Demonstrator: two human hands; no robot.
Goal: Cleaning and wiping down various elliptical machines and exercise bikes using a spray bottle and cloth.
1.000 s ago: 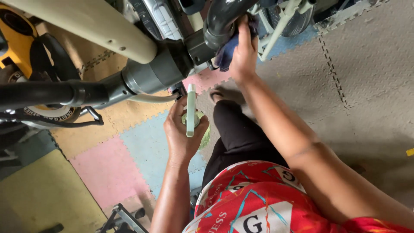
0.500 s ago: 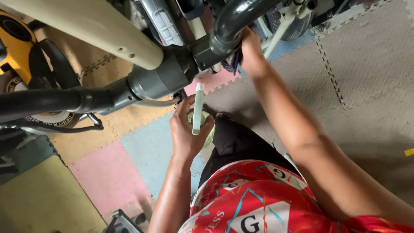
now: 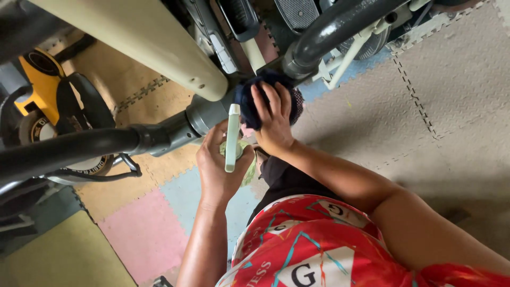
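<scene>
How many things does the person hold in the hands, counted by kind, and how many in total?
Dark blue cloth, pressed on the grey frame tube by the right hand: 1
Pale green spray bottle, in the left hand: 1
Total: 2

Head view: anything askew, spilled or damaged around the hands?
Nothing stands out. Right hand presses a dark cloth on the grey frame joint; left hand holds a pale spray bottle. No spill shows on the foam mats.

Coloured foam floor mats (image 3: 143, 234) lie underfoot — a yellow-and-black power tool (image 3: 45, 90) sits at the left edge.
</scene>
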